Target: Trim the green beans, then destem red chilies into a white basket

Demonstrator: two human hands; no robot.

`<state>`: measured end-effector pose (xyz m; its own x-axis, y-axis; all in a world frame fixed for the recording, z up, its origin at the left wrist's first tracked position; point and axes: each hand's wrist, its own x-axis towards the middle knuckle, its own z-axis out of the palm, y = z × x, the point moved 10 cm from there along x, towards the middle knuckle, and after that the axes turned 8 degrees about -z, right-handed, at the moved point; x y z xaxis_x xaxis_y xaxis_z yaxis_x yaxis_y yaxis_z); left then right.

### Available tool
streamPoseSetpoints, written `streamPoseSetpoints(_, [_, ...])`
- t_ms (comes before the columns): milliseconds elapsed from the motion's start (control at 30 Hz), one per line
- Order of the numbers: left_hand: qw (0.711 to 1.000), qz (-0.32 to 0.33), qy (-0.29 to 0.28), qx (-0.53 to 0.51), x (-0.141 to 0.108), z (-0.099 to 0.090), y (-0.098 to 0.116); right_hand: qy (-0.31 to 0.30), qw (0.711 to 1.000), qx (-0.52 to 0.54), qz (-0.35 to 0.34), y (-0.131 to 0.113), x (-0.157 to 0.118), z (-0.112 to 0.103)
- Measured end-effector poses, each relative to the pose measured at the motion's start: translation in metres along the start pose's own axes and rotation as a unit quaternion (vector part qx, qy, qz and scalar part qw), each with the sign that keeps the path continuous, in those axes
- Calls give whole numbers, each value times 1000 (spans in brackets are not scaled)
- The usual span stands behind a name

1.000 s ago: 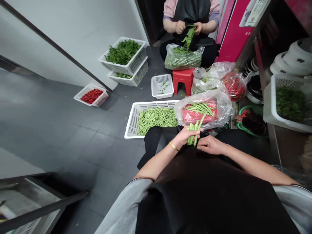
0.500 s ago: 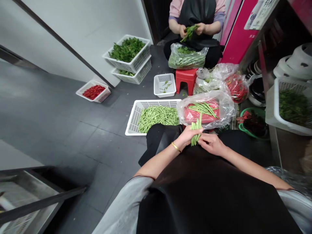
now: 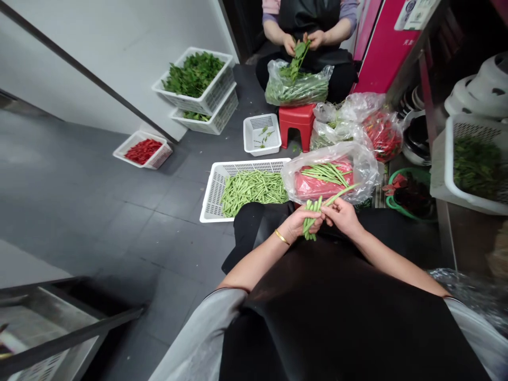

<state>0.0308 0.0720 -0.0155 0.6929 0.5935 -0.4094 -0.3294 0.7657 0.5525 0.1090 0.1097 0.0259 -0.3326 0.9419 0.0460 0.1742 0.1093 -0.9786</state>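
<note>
Above the black apron (image 3: 329, 317): green beans (image 3: 310, 225) clenched in the left hand (image 3: 299, 222), fingers curled round the bunch; one bean (image 3: 341, 191), newly drawn apart, pinched between fingers of the right hand (image 3: 342, 214), tip toward the clear plastic bag (image 3: 359, 172).

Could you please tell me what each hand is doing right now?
Left hand: closed, holding a bunch of green beans.
Right hand: fingers closed, pinching one long bean.

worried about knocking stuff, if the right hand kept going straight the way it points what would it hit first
Most likely the bunch of green beans in the left hand. The right hand, pinching one long bean, points that way and looks almost at the bunch, though depth is hard to judge here.
</note>
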Motion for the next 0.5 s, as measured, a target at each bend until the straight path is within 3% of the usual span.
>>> streamPoseSetpoints(67, [998,10,54,-25,0,-7,2,76,991,-109,-31,-1,13,-18])
streamPoseSetpoints(133, [994,18,104,-5,-1,-14,5,84,983,-161,-8,12,23,-30])
streamPoseSetpoints(167, [991,35,131,13,-3,-19,10,48,987,-155,23,23,25,-28])
streamPoseSetpoints(233, [975,97,194,53,-8,-31,27,-92,986,-108,91,45,19,-5])
streamPoseSetpoints(333, [947,166,239,136,-9,-36,47,-260,954,-78,130,49,-6,35])
streamPoseSetpoints(400, [935,176,233,200,-5,-32,52,-300,937,-145,103,37,-13,42])
streamPoseSetpoints(500, [929,154,202,269,0,-27,52,-272,907,-320,17,7,-2,20])
